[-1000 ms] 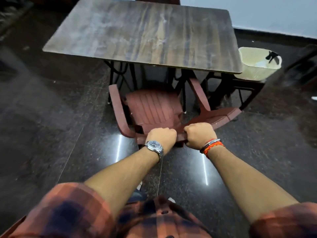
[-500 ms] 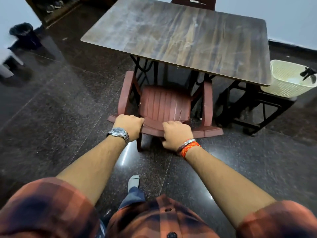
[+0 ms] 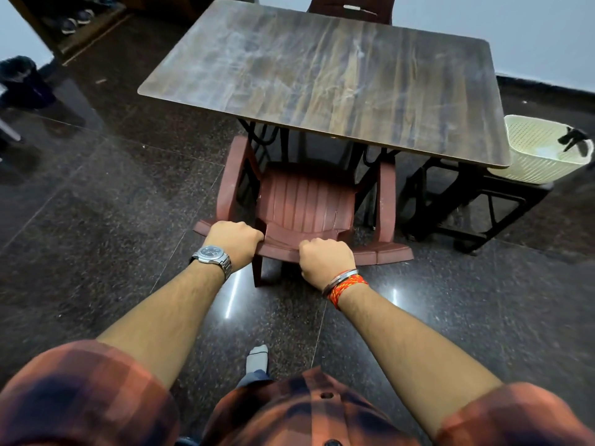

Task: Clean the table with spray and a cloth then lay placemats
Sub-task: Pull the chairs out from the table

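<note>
Polished floor [image 3: 96,252] could let the chair [image 3: 306,201] skid; left hand [image 3: 233,241] and right hand [image 3: 325,259] grip its back at the tabletop's [image 3: 322,75] six o'clock.

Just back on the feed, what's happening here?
A person stands behind a brown plastic chair, left hand and right hand each with a grip on its backrest top. The chair's seat sits partly under the wooden table. A cream basket rests on a dark stand by the table's right corner. No spray, cloth or placemats show.

A home dining corner is suggested by a wood-grain tabletop [image 3: 322,85], a plastic chair [image 3: 306,201], a shoe rack [image 3: 96,27] and a polished stone floor [image 3: 96,220].
</note>
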